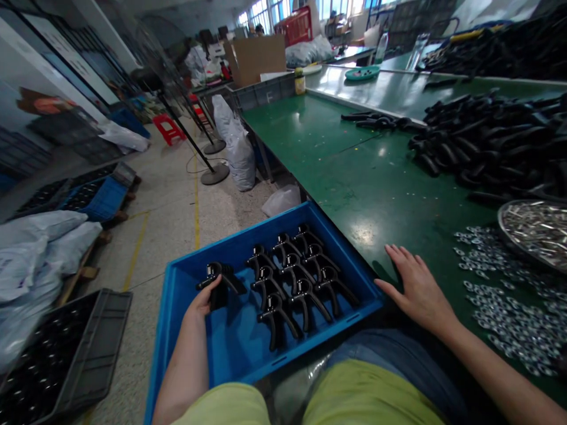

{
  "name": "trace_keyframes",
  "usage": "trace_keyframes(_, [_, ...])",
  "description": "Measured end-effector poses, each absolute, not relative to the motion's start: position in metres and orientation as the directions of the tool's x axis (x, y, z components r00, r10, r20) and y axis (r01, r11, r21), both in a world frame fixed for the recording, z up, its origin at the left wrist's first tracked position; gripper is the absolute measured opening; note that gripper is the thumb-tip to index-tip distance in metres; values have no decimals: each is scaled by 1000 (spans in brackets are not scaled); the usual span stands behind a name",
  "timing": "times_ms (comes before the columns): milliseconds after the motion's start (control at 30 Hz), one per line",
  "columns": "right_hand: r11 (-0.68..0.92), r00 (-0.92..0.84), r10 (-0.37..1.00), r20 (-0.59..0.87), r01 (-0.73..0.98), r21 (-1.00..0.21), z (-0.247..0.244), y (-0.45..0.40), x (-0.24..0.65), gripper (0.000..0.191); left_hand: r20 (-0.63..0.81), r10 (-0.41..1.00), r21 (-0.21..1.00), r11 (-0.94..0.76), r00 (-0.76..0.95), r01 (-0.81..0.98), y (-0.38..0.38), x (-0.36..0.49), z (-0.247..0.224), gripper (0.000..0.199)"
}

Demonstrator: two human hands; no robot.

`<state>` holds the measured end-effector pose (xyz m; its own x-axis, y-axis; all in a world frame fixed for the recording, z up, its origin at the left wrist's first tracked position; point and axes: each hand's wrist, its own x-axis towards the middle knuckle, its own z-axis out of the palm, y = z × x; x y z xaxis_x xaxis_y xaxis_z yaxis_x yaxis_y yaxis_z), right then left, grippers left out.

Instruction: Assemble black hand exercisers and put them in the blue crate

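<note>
My left hand (pixel 207 298) is closed on a black hand grip (pixel 228 276) over the left part of a blue crate (pixel 181 289); the fingers behind it are partly hidden. Several more black grips (pixel 290 283) lie in rows in the crate's right half, their handles pointing down and to the right. My right hand (pixel 419 289) is empty, its fingers spread over the near edge of the green table (pixel 328 159), just right of the crate. Small metal parts (pixel 518 324) lie scattered to the right of that hand.
A round tray (pixel 538 230) of metal pins and a heap of black handles (pixel 491 139) are on the table's right. On the left floor stand a grey crate (pixel 101 348) of black parts, white sacks (pixel 39 254) and a fan stand (pixel 215 173). A cardboard box (pixel 256 59) is farther back.
</note>
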<state>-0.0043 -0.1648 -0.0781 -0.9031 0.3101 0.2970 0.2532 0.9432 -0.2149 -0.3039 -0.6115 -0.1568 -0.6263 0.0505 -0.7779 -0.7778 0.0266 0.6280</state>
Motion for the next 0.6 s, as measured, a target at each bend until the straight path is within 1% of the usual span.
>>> trace_keyframes(167, [948,-908,307,285,266,-175,-77,-167,-6,72,-831,108,555,87,-546,-828,-599,-331,-195,27])
trace_keyframes(333, [946,-904,316,288,278,-165,-77,-170,-6,72,-868,174,491,161,-465,-856,-587,-353,-213,28])
trace_keyframes(467, [946,-908,320,268,291,-143,-76,-171,-7,71,-868,199,490,186,-455,-852,-586,-355,-221,26])
trace_keyframes(600, [945,-910,325,256,301,-128,-72,-173,-8,69,-859,190,508,207,-475,-836,-585,-353,-224,28])
